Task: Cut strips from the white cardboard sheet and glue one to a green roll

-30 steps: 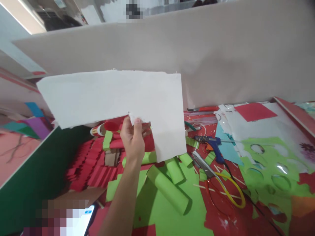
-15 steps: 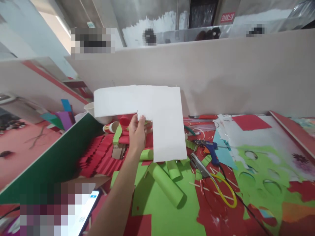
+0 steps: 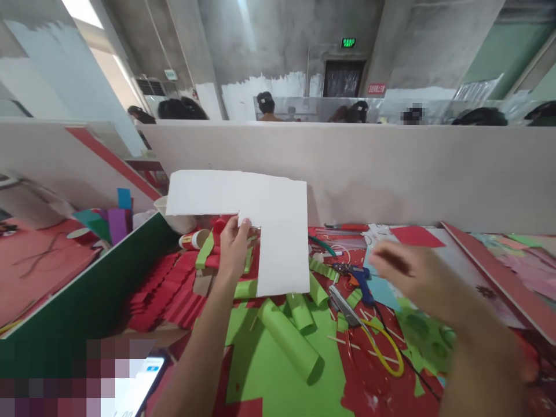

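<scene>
My left hand (image 3: 232, 249) pinches the inner corner of an L-shaped white sheet of paper (image 3: 278, 223) and holds it upright above the table. My right hand (image 3: 412, 275) is raised at the right, blurred by motion, apart from the sheet and above the blue glue gun (image 3: 356, 277). Its fingers are smeared, so I cannot say whether they are open. Green paper rolls (image 3: 289, 344) lie on green paper just below the sheet.
Folded red paper strips (image 3: 163, 289) pile up at the left beside a green board (image 3: 82, 289). Scissors with yellow handles (image 3: 376, 339) lie by the glue gun. A phone (image 3: 139, 388) sits at the near left. A beige partition wall (image 3: 391, 168) closes the back; people sit beyond it.
The view has tilted upward, so the room behind shows. My right hand has come into view from the right. The white sheet has sunk slightly and sits further from me.
</scene>
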`<state>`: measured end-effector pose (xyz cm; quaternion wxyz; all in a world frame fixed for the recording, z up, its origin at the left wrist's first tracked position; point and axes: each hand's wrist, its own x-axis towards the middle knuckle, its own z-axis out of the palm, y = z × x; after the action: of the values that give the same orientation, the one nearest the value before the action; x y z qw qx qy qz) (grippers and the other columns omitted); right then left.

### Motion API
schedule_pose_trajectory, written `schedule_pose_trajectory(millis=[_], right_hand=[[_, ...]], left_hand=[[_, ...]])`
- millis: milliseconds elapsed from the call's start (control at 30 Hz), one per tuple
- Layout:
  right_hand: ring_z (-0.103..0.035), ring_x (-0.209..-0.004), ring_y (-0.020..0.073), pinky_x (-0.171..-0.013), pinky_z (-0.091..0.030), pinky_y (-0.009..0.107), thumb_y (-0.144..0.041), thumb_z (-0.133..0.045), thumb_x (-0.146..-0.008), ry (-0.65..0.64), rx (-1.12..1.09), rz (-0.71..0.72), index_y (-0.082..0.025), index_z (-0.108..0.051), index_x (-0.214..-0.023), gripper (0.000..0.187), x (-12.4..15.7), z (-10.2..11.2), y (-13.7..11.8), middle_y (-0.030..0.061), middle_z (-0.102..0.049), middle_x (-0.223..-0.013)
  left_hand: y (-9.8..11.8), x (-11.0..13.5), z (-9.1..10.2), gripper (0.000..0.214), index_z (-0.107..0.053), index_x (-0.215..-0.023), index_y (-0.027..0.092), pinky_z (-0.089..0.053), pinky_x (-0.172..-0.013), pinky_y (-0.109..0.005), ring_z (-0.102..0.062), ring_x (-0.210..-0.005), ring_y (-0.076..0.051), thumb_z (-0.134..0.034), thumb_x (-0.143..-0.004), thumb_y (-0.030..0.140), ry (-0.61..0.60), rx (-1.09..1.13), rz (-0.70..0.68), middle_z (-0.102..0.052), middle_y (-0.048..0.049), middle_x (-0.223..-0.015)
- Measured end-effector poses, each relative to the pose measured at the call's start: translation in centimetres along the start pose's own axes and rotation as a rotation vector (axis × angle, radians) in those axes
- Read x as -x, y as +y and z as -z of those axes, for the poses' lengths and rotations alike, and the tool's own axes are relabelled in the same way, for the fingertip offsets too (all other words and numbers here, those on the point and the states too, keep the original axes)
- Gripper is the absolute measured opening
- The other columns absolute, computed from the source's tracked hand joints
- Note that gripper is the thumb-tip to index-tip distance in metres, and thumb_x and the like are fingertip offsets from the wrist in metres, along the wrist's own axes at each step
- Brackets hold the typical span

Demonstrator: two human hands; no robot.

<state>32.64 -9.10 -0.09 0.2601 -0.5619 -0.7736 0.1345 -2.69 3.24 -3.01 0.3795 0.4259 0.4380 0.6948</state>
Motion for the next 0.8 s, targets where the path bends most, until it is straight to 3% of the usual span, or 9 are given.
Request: schedule_pose_trajectory(millis=[67, 133, 300, 467, 800], right_hand=[[-0.060, -0.070, 0.0157, -0.061, -0.039, 0.027, -0.030, -0.054, -0.092, -0.248, 0.109, -0.072, -0.023, -0.067, -0.086, 0.016, -5.0, -1.1, -2.0, 0.0014, -0.069, -0.083], [-0.061, -0.071, 0.0170, -0.059, -0.034, 0.026, -0.023, -0.055, -0.088, -0.431, 0.189, -0.142, -0.022, -0.067, -0.088, 0.012, -7.8, -3.2, -3.1, 0.0029, -0.070, -0.084], [-0.065, -0.092, 0.0266, -0.065, -0.035, 0.028, -0.014, -0.058, -0.079, -0.605, 0.371, -0.170, -0.021, -0.069, -0.095, 0.020, -8.7, -8.7, -2.0, 0.0095, -0.071, -0.097], [-0.066, -0.096, 0.0293, -0.071, -0.040, 0.030, -0.024, -0.066, -0.077, -0.626, 0.409, -0.190, -0.017, -0.069, -0.100, 0.024, -8.9, -10.3, -0.4, 0.0140, -0.071, -0.103], [-0.069, -0.097, 0.0332, -0.072, -0.043, 0.033, -0.019, -0.054, -0.080, -0.584, 0.443, -0.072, -0.013, -0.071, -0.105, 0.031, -9.2, -11.2, -0.3, 0.0190, -0.073, -0.103]], left_hand=[[0.2, 0.1, 0.1, 0.027, -0.057, -0.091, 0.021, -0.054, -0.057, -0.018, -0.064, -0.071, -0.012, -0.067, -0.081, 0.043, -0.016, -0.010, 0.005, -0.059, 0.0021, -0.074], [0.2, 0.2, 0.0, 0.028, -0.057, -0.092, 0.020, -0.055, -0.058, -0.019, -0.065, -0.072, -0.013, -0.067, -0.081, 0.044, -0.053, -0.018, 0.028, -0.061, 0.0008, -0.076], [-0.1, 0.5, -0.4, 0.033, -0.055, -0.093, 0.020, -0.055, -0.058, -0.021, -0.065, -0.066, -0.012, -0.069, -0.079, 0.046, -0.135, 0.029, 0.095, -0.064, -0.0001, -0.074], [-0.6, 0.6, -0.7, 0.037, -0.055, -0.092, 0.019, -0.055, -0.058, -0.021, -0.067, -0.065, -0.013, -0.072, -0.075, 0.048, -0.170, 0.099, 0.168, -0.065, 0.0002, -0.073], [-0.5, 0.8, -1.0, 0.036, -0.054, -0.095, 0.020, -0.056, -0.059, -0.023, -0.069, -0.068, -0.015, -0.071, -0.078, 0.047, -0.213, 0.108, 0.186, -0.068, -0.0015, -0.076]])
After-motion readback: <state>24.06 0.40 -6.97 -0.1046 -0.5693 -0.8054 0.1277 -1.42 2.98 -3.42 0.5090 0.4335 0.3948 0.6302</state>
